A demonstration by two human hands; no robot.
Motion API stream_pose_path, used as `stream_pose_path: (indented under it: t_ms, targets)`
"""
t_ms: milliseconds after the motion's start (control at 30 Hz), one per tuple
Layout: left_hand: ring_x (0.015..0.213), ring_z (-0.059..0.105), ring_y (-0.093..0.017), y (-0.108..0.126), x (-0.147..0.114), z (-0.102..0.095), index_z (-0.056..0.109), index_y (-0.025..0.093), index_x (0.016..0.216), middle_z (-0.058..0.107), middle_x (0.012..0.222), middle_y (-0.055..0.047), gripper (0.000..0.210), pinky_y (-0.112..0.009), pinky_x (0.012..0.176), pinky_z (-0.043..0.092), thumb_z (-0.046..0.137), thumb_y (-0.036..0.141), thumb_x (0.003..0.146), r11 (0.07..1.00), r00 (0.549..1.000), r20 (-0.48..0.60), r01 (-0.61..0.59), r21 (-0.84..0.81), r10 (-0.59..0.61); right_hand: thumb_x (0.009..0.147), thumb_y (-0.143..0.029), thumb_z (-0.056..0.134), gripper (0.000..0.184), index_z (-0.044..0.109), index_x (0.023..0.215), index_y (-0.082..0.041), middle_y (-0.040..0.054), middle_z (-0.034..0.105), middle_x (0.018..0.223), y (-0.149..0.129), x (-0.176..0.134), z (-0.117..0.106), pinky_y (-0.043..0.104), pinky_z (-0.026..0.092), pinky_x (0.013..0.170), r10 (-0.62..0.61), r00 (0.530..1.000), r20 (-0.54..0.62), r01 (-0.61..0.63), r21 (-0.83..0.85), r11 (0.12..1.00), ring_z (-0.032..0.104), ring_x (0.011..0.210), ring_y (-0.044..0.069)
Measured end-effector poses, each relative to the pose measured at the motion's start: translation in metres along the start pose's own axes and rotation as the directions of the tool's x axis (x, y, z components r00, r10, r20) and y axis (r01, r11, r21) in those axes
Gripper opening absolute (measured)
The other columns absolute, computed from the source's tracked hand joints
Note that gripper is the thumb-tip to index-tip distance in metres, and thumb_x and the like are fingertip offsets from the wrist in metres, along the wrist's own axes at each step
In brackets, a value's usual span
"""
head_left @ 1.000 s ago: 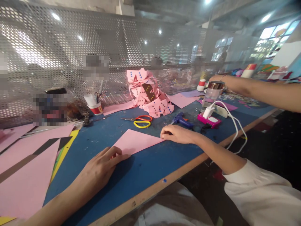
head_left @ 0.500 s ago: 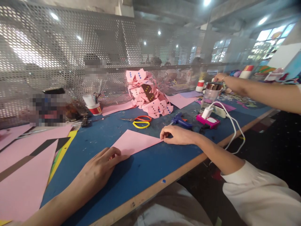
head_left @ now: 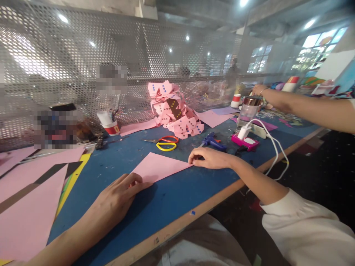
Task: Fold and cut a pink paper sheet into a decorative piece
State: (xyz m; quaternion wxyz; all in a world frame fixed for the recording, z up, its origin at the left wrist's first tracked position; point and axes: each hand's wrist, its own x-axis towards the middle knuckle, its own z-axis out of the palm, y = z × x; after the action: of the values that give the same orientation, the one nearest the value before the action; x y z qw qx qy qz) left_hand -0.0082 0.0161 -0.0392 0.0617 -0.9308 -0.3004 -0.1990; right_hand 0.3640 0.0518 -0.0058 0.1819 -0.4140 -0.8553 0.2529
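Resting over the left end of the pink paper (head_left: 162,167): left hand (head_left: 118,194), fingers curled; cannot tell whether it grips. Paper lies on blue table (head_left: 158,218), between the hands, long axis roughly left to right, narrow tip pointing right. Right hand (head_left: 210,158), well apart from left, pinches that tip. Far right, red-banded white cup (head_left: 235,100): any lettering too small to read.

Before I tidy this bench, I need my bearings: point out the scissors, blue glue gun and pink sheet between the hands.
Scissors (head_left: 157,140): head view, where blades meet handles.
Blue glue gun (head_left: 213,142): head view, on its body.
Pink sheet (head_left: 157,167): head view, on its upper face.
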Motion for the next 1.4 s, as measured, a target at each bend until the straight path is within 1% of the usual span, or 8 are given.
stream_pose_path:
  t_ms: [100, 167, 367, 700, 867, 1100, 1400]
  targets:
    - [0.093, 0.062, -0.014, -0.001, -0.001, 0.001, 0.063, 0.032, 0.127, 0.062, 0.111, -0.003, 0.040, -0.024, 0.083, 0.048, 0.039, 0.012, 0.101, 1.000, 1.000, 0.018, 0.011, -0.004, -0.011, 0.084, -0.007, 0.058, 0.021, 0.069, 0.098, -0.016, 0.0048, 0.069, 0.095, 0.001, 0.000, 0.000, 0.026, 0.048, 0.079, -0.005, 1.000, 0.010, 0.004, 0.024, 1.000, 0.063, 0.086, 0.016]
    - [0.092, 0.062, -0.013, -0.001, -0.002, 0.001, 0.063, 0.033, 0.128, 0.062, 0.111, -0.002, 0.041, -0.023, 0.082, 0.048, 0.039, 0.012, 0.101, 1.000, 1.000, 0.017, 0.015, -0.007, -0.015, 0.081, -0.004, 0.057, 0.023, 0.069, 0.097, -0.016, 0.0043, 0.068, 0.094, 0.003, 0.000, 0.002, 0.026, 0.048, 0.079, -0.015, 1.000, 0.002, 0.015, 0.021, 1.000, 0.063, 0.086, 0.015]
    - [0.089, 0.063, -0.013, 0.001, 0.000, -0.001, 0.065, 0.034, 0.127, 0.064, 0.108, -0.002, 0.042, -0.023, 0.080, 0.050, 0.039, 0.014, 0.101, 1.000, 1.000, -0.006, 0.014, -0.006, -0.014, 0.088, -0.013, 0.058, 0.016, 0.071, 0.096, -0.017, 0.0054, 0.070, 0.096, 0.005, 0.001, 0.006, 0.027, 0.047, 0.077, 0.000, 0.999, -0.035, 0.000, 0.000, 1.000, 0.063, 0.086, 0.017]
    - [0.087, 0.063, -0.014, -0.002, 0.000, 0.000, 0.064, 0.033, 0.127, 0.064, 0.108, -0.003, 0.042, -0.023, 0.078, 0.051, 0.040, 0.013, 0.100, 1.000, 1.000, 0.003, -0.008, 0.011, 0.008, 0.088, -0.013, 0.058, 0.015, 0.070, 0.094, -0.017, 0.0053, 0.070, 0.095, 0.003, 0.001, 0.005, 0.026, 0.046, 0.076, 0.021, 0.999, -0.042, -0.021, 0.000, 1.000, 0.063, 0.085, 0.017]
    - [0.089, 0.063, -0.014, 0.001, 0.000, -0.001, 0.064, 0.033, 0.127, 0.064, 0.109, -0.004, 0.041, -0.024, 0.080, 0.050, 0.040, 0.013, 0.100, 1.000, 1.000, 0.007, 0.013, 0.000, -0.013, 0.087, -0.011, 0.057, 0.015, 0.070, 0.092, -0.017, 0.0050, 0.070, 0.092, 0.000, 0.002, 0.007, 0.025, 0.046, 0.074, 0.031, 0.998, -0.052, -0.031, -0.007, 0.999, 0.062, 0.082, 0.016]
    - [0.089, 0.063, -0.014, 0.000, 0.000, 0.000, 0.064, 0.034, 0.127, 0.064, 0.109, -0.003, 0.043, -0.023, 0.080, 0.050, 0.039, 0.012, 0.100, 1.000, 1.000, -0.001, 0.011, -0.002, -0.011, 0.086, -0.011, 0.057, 0.015, 0.070, 0.091, -0.017, 0.0048, 0.071, 0.091, 0.001, 0.002, 0.009, 0.025, 0.046, 0.075, 0.013, 0.997, -0.075, -0.013, 0.000, 1.000, 0.063, 0.083, 0.016]
    - [0.091, 0.063, -0.014, 0.001, 0.000, -0.001, 0.066, 0.032, 0.124, 0.065, 0.109, -0.003, 0.039, -0.024, 0.081, 0.050, 0.040, 0.014, 0.101, 1.000, 1.000, -0.002, 0.024, -0.012, -0.024, 0.084, -0.010, 0.058, 0.014, 0.068, 0.090, -0.018, 0.0041, 0.070, 0.090, 0.003, 0.002, 0.011, 0.025, 0.047, 0.073, -0.001, 0.996, -0.087, 0.001, 0.001, 1.000, 0.063, 0.080, 0.015]
